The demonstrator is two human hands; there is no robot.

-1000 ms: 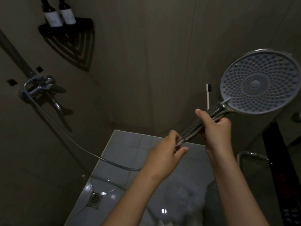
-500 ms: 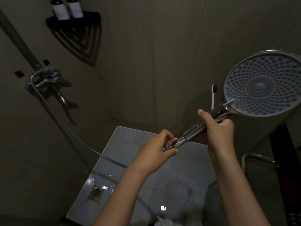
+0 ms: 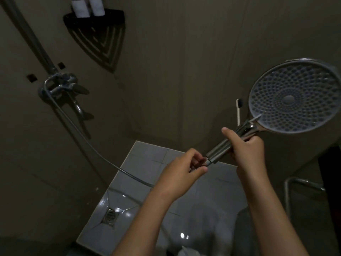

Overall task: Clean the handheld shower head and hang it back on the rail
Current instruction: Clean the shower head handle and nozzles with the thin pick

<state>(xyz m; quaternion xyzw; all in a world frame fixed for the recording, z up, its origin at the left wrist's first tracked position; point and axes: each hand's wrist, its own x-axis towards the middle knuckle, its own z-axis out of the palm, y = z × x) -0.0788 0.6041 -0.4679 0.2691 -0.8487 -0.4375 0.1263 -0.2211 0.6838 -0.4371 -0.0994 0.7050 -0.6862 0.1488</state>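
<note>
Over tiles (image 3: 147, 159) — right hand (image 3: 249, 152) grips shower head (image 3: 293, 97).

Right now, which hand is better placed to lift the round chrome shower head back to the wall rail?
Right, probably. The right hand grips the round chrome shower head by its handle; the left hand only pinches the thin metal hose end.

Mostly grey and chrome on my feed.
The shower head (image 3: 293, 97) at right shows a pale grey face ringed with dots, chrome rim and handle; the hose (image 3: 120, 169) is silver, the floor tiles (image 3: 147, 159) pale blue-grey, the upper-left shelf (image 3: 103, 43) black and slatted, its bottles (image 3: 80, 7) dark with white labels.
</note>
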